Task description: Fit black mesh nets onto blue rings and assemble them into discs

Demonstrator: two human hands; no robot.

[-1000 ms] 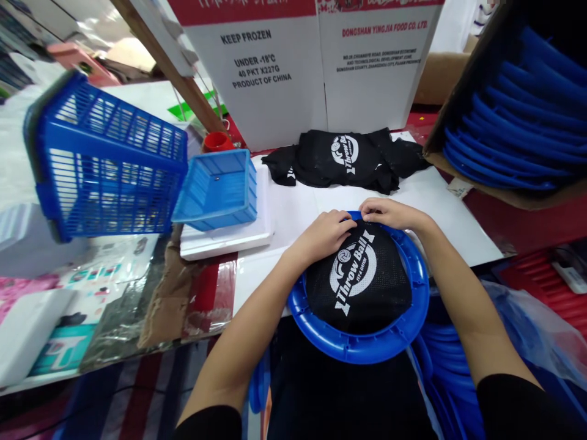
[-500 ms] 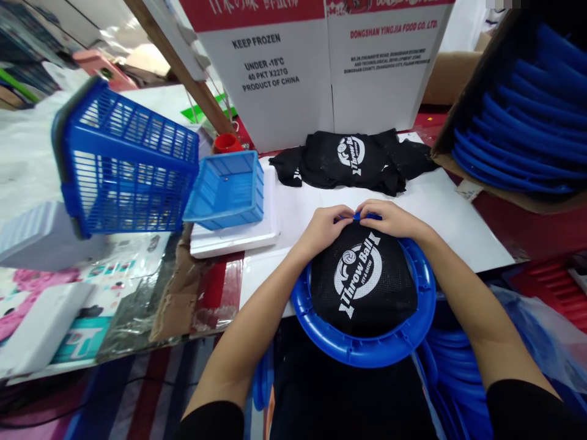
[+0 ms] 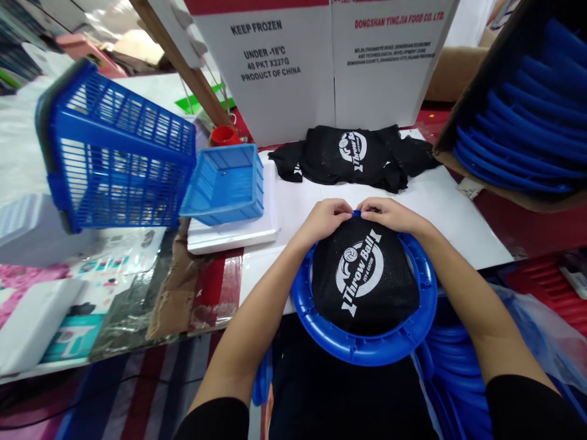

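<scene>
A blue plastic ring (image 3: 367, 349) rests at the near edge of the table, over my lap. Black mesh fabric (image 3: 389, 293) with a white "Throw Ball" print lies across its opening. At the ring's far side my left hand (image 3: 326, 219) is closed, its thumb and fingers pinching the mesh edge against the rim. Close beside it, my right hand (image 3: 387, 215) pinches the same edge, also closed. A short strip of blue rim shows between the fingertips. The fingers hide the rest of the far rim.
Black mesh pieces (image 3: 353, 157) lie in a pile beyond the ring, before a white carton (image 3: 279, 104). On the left stand a light-blue tray (image 3: 229, 183) and a blue basket (image 3: 123, 153). A box of blue rings (image 3: 518, 134) tilts at the right; more rings (image 3: 454, 360) sit below.
Both hands keep pinching the far rim, the fingers shifting slightly and the right fingers drawing in a little. The view has tilted down slightly.
</scene>
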